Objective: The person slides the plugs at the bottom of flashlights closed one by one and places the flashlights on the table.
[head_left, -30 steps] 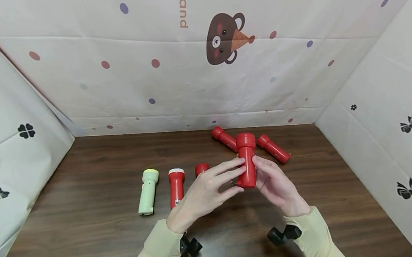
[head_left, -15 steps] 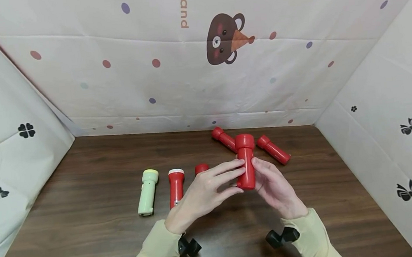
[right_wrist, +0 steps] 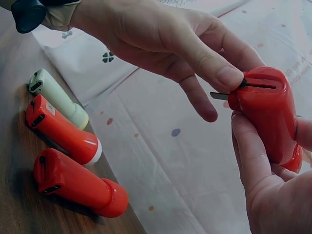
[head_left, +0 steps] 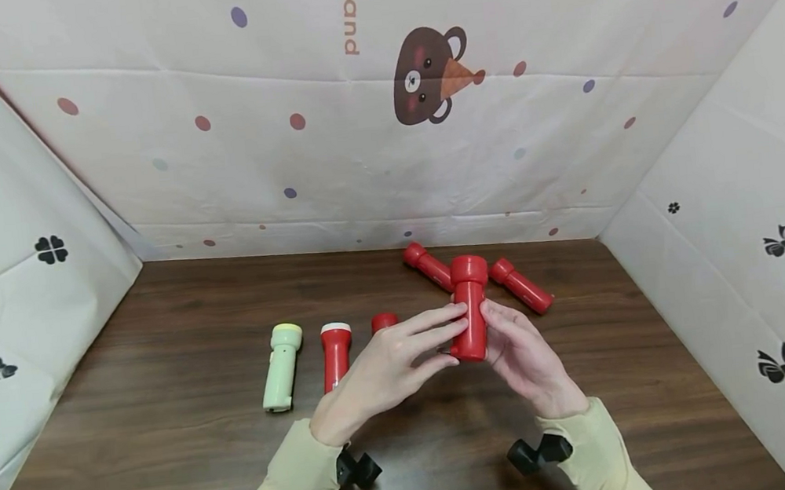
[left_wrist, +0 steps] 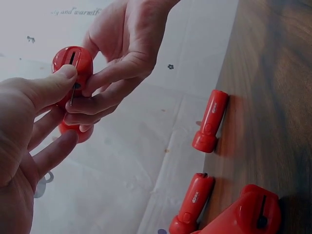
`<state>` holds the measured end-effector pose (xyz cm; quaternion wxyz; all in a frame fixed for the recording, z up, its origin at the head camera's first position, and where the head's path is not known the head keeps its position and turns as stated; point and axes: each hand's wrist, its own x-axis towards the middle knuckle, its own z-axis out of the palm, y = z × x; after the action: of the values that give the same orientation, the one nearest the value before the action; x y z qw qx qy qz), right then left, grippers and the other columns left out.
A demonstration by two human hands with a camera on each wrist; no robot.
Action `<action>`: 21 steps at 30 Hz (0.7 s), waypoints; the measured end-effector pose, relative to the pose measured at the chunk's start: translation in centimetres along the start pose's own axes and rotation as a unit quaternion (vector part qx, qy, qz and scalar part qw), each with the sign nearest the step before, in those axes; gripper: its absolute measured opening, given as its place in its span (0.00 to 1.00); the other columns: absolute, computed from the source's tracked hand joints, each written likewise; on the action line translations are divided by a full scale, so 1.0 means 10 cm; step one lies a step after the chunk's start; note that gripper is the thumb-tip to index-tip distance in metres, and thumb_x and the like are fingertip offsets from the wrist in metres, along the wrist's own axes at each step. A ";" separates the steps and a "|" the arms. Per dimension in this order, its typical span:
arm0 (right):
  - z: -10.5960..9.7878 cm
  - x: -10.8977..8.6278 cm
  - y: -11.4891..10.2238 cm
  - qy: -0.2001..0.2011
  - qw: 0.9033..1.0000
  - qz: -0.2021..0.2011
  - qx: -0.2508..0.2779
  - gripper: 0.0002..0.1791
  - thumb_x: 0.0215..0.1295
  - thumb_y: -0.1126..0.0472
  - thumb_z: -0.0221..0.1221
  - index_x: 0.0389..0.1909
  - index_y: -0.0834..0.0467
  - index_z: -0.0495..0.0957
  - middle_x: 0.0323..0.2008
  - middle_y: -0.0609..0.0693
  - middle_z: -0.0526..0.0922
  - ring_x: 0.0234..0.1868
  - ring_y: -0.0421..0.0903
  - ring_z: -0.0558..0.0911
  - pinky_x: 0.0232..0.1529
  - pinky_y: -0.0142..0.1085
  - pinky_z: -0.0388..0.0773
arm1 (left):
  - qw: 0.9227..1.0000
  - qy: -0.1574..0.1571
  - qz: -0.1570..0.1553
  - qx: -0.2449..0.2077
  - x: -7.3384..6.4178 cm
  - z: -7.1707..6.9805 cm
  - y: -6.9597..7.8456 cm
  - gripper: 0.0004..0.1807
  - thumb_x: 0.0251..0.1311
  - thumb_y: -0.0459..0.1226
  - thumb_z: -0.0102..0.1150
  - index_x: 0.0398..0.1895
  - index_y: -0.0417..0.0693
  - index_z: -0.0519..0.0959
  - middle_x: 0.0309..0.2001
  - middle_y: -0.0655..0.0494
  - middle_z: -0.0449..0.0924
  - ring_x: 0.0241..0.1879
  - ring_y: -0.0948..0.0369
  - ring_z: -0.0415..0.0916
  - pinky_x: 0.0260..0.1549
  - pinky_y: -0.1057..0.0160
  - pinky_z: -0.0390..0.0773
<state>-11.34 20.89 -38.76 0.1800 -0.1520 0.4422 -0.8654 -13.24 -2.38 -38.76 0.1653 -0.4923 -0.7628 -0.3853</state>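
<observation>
Both hands hold a red flashlight (head_left: 471, 316) above the table, its wide head pointing away. My right hand (head_left: 533, 358) grips the body from the right, thumb along its side. From the left, my left hand (head_left: 389, 360) has its index and middle fingers on the body. In the right wrist view, the left thumb (right_wrist: 229, 78) presses a black slider in a slot on the flashlight's end. A thin metal prong (right_wrist: 219, 95) sticks out beside that end. The palm side of the right hand is partly hidden in the head view.
A pale green flashlight (head_left: 282, 368) and a red one with a white rim (head_left: 336, 353) lie on the left. Another red flashlight (head_left: 383, 321) is mostly behind the left hand. Two more red flashlights, one at right (head_left: 523, 286), lie near the back cloth (head_left: 356, 162).
The flashlight and both hands shift only slightly, leftward and then back right. The grip stays the same; the flashlights on the table have not moved.
</observation>
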 end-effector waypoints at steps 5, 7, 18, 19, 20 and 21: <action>0.01 0.01 0.01 0.003 1.000 0.006 -0.007 0.21 0.87 0.60 0.38 0.62 0.54 0.80 0.53 0.44 0.89 0.52 0.38 0.89 0.57 0.32 0.87 | 1.000 0.009 -0.011 0.001 0.00 0.01 0.01 0.31 0.60 0.37 0.76 0.68 0.47 0.80 0.69 0.53 0.81 0.68 0.60 0.81 0.63 0.68 0.82; 0.02 0.01 0.01 0.004 1.000 0.006 -0.005 0.21 0.87 0.60 0.38 0.62 0.54 0.80 0.53 0.44 0.89 0.52 0.38 0.89 0.57 0.33 0.87 | 1.000 0.014 -0.010 0.002 0.00 0.01 0.00 0.31 0.60 0.37 0.76 0.68 0.47 0.80 0.69 0.53 0.82 0.68 0.60 0.82 0.63 0.68 0.82; 0.05 0.00 -0.02 -0.006 1.000 0.001 0.011 0.21 0.87 0.61 0.39 0.64 0.55 0.79 0.55 0.46 0.89 0.53 0.39 0.89 0.58 0.32 0.87 | 0.999 0.041 0.009 0.013 0.03 0.04 0.02 0.31 0.59 0.38 0.77 0.67 0.44 0.81 0.67 0.50 0.83 0.64 0.59 0.84 0.62 0.67 0.83; 0.04 0.01 -0.01 -0.006 1.000 -0.001 0.012 0.21 0.87 0.61 0.39 0.63 0.55 0.79 0.55 0.46 0.89 0.53 0.39 0.89 0.57 0.32 0.87 | 0.999 0.043 0.010 0.014 0.03 0.04 0.02 0.32 0.59 0.38 0.77 0.67 0.44 0.81 0.66 0.50 0.84 0.64 0.59 0.85 0.62 0.67 0.83; 0.05 0.01 -0.01 -0.007 1.000 -0.001 0.013 0.21 0.87 0.61 0.39 0.63 0.55 0.79 0.55 0.46 0.89 0.53 0.39 0.89 0.57 0.32 0.87 | 0.999 0.044 0.010 0.014 0.03 0.04 0.02 0.32 0.58 0.38 0.78 0.67 0.44 0.81 0.66 0.50 0.84 0.63 0.59 0.85 0.61 0.67 0.83; 0.05 0.00 -0.01 -0.006 1.000 -0.001 0.013 0.21 0.87 0.61 0.39 0.63 0.55 0.79 0.55 0.46 0.89 0.53 0.39 0.89 0.57 0.32 0.87 | 0.999 0.045 0.011 0.015 0.03 0.04 0.02 0.31 0.58 0.38 0.78 0.66 0.44 0.81 0.66 0.50 0.84 0.63 0.59 0.85 0.61 0.67 0.83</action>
<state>-11.20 20.62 -38.39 0.1836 -0.1554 0.4297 -0.8703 -13.10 -1.87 -38.73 0.2112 -0.4799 -0.7548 -0.3941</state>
